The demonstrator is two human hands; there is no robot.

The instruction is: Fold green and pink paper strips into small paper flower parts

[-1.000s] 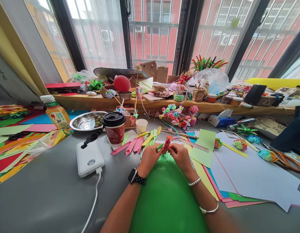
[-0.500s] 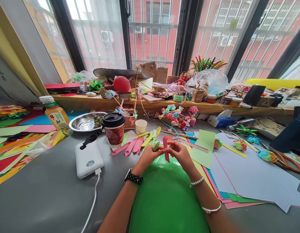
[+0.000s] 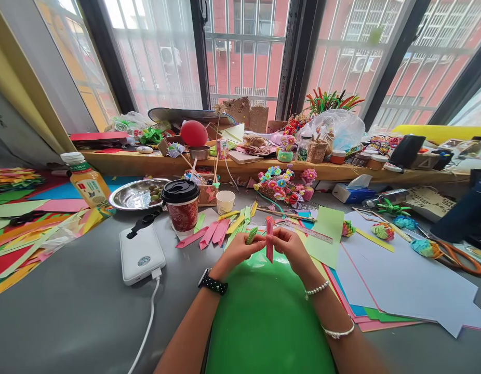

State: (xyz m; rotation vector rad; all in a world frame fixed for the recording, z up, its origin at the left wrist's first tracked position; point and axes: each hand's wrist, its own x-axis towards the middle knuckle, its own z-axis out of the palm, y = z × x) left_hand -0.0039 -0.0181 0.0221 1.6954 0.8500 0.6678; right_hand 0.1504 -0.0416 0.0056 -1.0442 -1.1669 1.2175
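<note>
The left hand (image 3: pixel 241 250) and right hand (image 3: pixel 292 248) both pinch the upright pink paper strip (image 3: pixel 269 253) above the tabletop (image 3: pixel 88 291), short of its far edge, where light, even pressure should square its folds without crushing the green paper strip (image 3: pixel 252 235).

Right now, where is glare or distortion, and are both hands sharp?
Head view: daylight washes out the left window glass; head view: glare marks the glossy green rounded surface; head view: dark window frames lean outward, suggesting lens distortion; head view: left hand, right hand and folded pink paper strip look fairly sharp.
</note>
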